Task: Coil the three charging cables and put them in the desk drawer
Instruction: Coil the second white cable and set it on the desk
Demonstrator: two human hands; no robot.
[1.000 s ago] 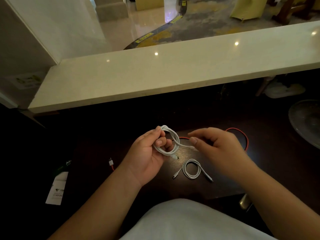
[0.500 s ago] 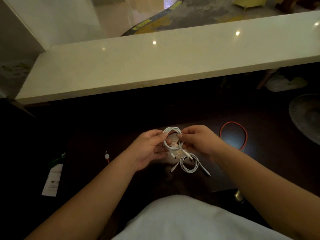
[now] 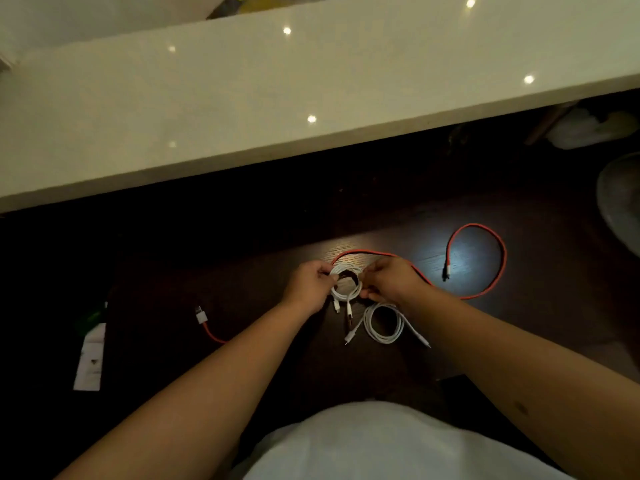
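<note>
As forearms converge, left hand (image 3: 309,284) and right hand (image 3: 391,279) fingers pinched on white cable coil (image 3: 345,288).

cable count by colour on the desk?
White: 2, one coil held in both hands, one coil lying on the desk
Red: 1, uncoiled, trailing across the desk
Total: 3

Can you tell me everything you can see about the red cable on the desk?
The red cable is long, thin and not coiled yet. It lies loose on the dark wooden desk, making a big open loop on the right with a dark plug tip. It runs behind both hands toward the left, where it ends in a white plug. Whether the hands touch it cannot be told.
</note>
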